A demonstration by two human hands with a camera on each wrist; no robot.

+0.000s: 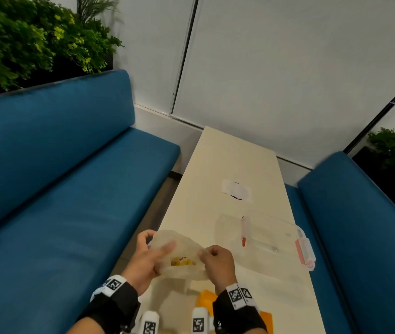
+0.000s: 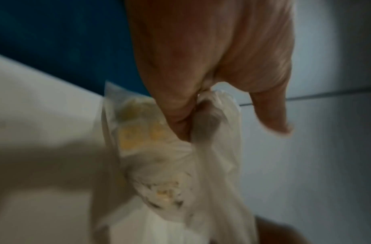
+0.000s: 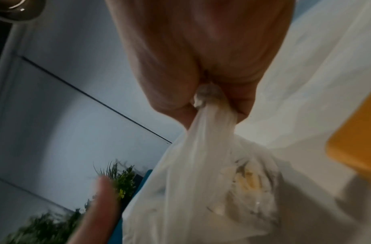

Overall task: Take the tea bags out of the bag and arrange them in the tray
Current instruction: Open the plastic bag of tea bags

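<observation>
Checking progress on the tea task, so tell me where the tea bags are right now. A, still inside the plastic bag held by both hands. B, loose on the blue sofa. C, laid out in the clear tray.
A: yellow tea bags show through the plastic bag, which the left hand and right hand pinch above the table; none show in the tray.
</observation>
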